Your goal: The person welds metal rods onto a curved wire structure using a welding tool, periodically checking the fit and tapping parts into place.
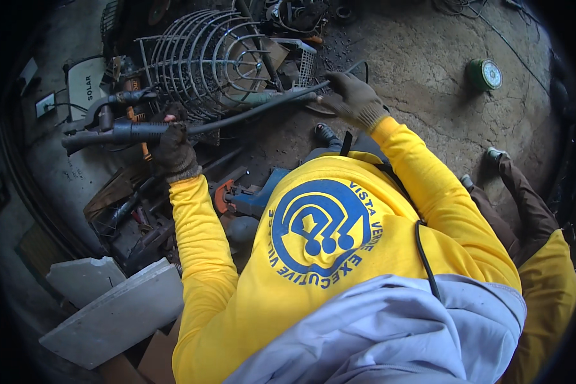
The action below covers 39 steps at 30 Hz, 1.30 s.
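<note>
My left hand (175, 150), in a dark brown glove, is closed round the rear of a black welding electrode holder (125, 132). The holder's jaw end points left. From its back end a thick black cable (249, 115) runs right and up to my right hand (355, 102), also gloved, whose fingers are closed on the cable; a loop of it shows just above that hand. Beyond the cable lies a round cage of bent metal rods (205, 61). A greenish pipe (256, 98) lies along the cable near my right hand, and I cannot tell whether the hand touches it.
Below my left forearm lie a blue and orange power tool (253, 195), scrap metal and white boards (118, 313). A pale box (86, 88) stands far left. A green tin (484, 75) sits on the concrete floor (422, 70). Another person's legs (525, 198) are close on the right.
</note>
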Each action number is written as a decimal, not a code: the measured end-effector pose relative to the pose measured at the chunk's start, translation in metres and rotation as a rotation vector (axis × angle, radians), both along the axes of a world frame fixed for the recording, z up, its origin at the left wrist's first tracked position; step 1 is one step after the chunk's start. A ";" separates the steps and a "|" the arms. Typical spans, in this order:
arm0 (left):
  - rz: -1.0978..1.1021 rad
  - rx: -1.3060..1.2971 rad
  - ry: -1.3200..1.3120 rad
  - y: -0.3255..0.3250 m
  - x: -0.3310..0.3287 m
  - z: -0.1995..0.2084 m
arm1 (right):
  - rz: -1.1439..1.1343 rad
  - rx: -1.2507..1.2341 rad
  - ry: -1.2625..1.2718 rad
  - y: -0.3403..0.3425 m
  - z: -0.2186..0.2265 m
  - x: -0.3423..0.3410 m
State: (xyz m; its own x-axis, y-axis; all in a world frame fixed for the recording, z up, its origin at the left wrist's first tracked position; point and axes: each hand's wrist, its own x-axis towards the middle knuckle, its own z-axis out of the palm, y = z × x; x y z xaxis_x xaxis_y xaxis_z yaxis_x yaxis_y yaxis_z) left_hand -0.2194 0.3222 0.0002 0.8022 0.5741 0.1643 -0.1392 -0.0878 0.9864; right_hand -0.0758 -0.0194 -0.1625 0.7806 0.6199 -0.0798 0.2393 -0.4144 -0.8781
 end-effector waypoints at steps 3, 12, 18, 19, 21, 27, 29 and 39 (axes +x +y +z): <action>0.083 -0.073 -0.075 -0.024 -0.008 -0.004 | 0.009 -0.145 0.188 -0.039 -0.010 0.000; 0.116 0.147 -0.067 -0.089 -0.021 0.023 | 0.027 0.027 0.367 -0.069 0.033 0.014; -0.138 1.214 0.110 -0.144 0.008 0.001 | 0.136 0.583 0.102 -0.042 0.121 0.017; -0.175 1.070 0.163 -0.164 0.024 0.006 | 0.146 0.590 0.094 -0.043 0.130 0.019; -0.236 0.693 0.238 -0.203 0.056 0.019 | 0.099 0.582 -0.074 -0.043 0.143 0.020; -0.506 0.551 0.201 -0.245 0.092 0.003 | 0.007 0.543 0.101 -0.061 0.135 0.012; -0.524 -0.769 0.201 -0.271 0.096 -0.003 | -0.012 0.504 0.173 -0.061 0.133 0.007; -0.576 0.818 0.266 -0.261 0.085 -0.011 | -0.041 0.315 0.328 -0.071 0.148 0.004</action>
State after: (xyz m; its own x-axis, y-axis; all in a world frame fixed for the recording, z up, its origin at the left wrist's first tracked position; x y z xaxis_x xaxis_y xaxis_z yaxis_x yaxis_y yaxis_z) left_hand -0.1340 0.0614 -0.0108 0.9874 -0.1154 0.1084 -0.1583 -0.7343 0.6601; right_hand -0.0718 -0.0907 -0.0141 0.7700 0.6226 -0.1392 -0.0834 -0.1181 -0.9895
